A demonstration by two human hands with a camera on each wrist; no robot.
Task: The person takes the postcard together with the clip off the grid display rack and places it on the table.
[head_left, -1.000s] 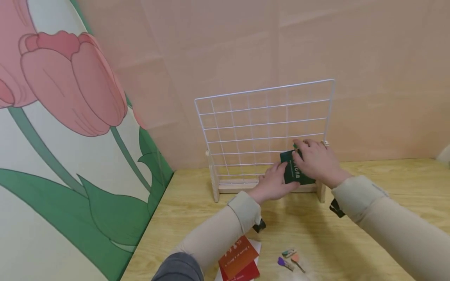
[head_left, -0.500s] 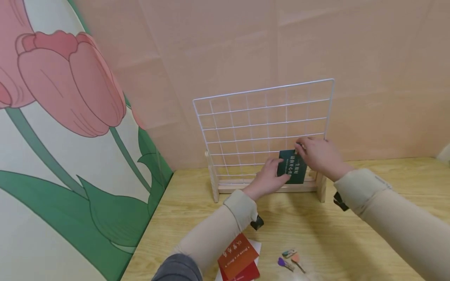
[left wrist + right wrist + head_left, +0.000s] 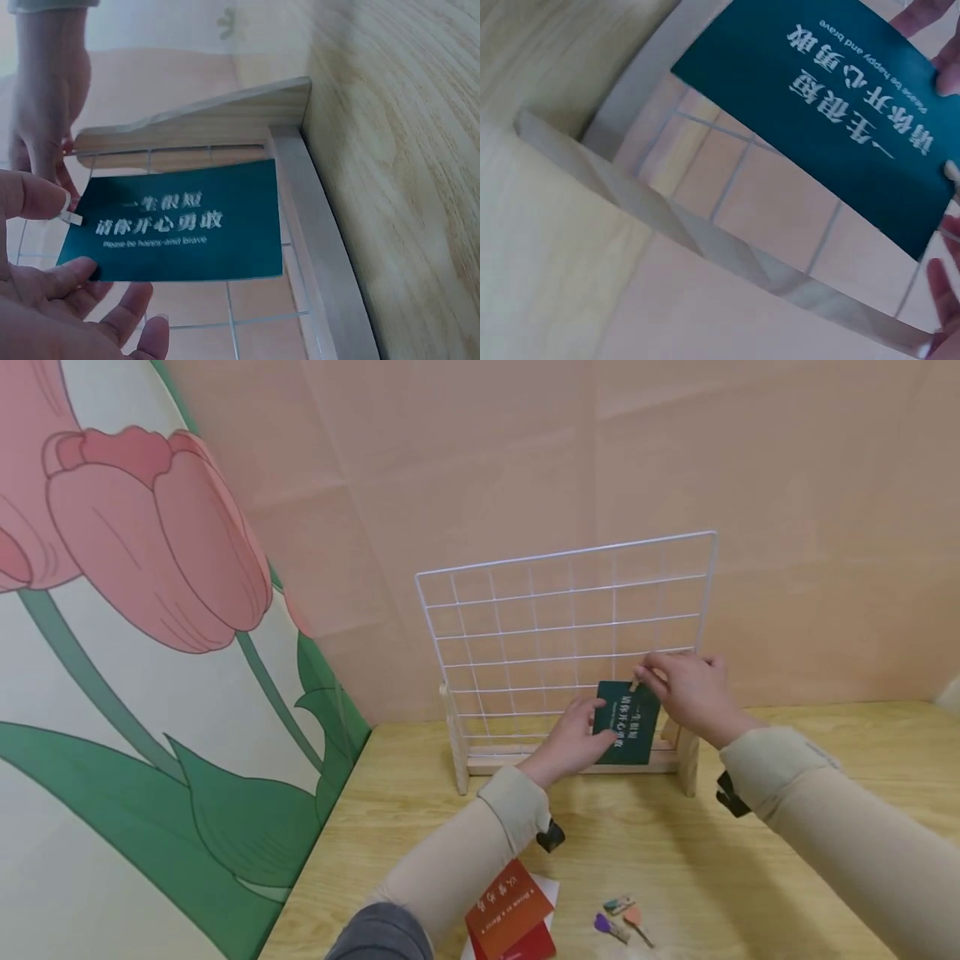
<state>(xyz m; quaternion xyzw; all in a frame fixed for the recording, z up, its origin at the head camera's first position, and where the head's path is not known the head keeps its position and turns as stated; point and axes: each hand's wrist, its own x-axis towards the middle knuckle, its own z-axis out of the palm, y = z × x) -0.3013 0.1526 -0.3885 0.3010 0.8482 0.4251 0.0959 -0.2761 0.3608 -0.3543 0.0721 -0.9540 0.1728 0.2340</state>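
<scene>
A dark green card (image 3: 627,727) with white lettering stands in front of the lower right part of a white wire grid (image 3: 572,610). My left hand (image 3: 572,742) holds the card by its left side, fingertips at the edge. At the card's top edge, my right hand (image 3: 693,693) pinches a small wooden clothespin (image 3: 634,685), only its tip showing. In the left wrist view this pale clothespin (image 3: 71,218) touches the short edge of the card (image 3: 180,225). Whether it also bites a grid wire is hidden. The right wrist view shows the card (image 3: 810,97) apart from the lower wires.
The grid stands in a wooden base (image 3: 487,766) on a wood-grain table (image 3: 405,827). Near the front lie orange and red cards (image 3: 513,910) and several small clothespins (image 3: 618,906), one with a purple heart. A tulip-printed wall (image 3: 150,543) borders the left.
The green card has turned more upright and sunk slightly, showing more of its lettering. My right hand has moved off its face to the clothespin at the top edge, shifting a little right.
</scene>
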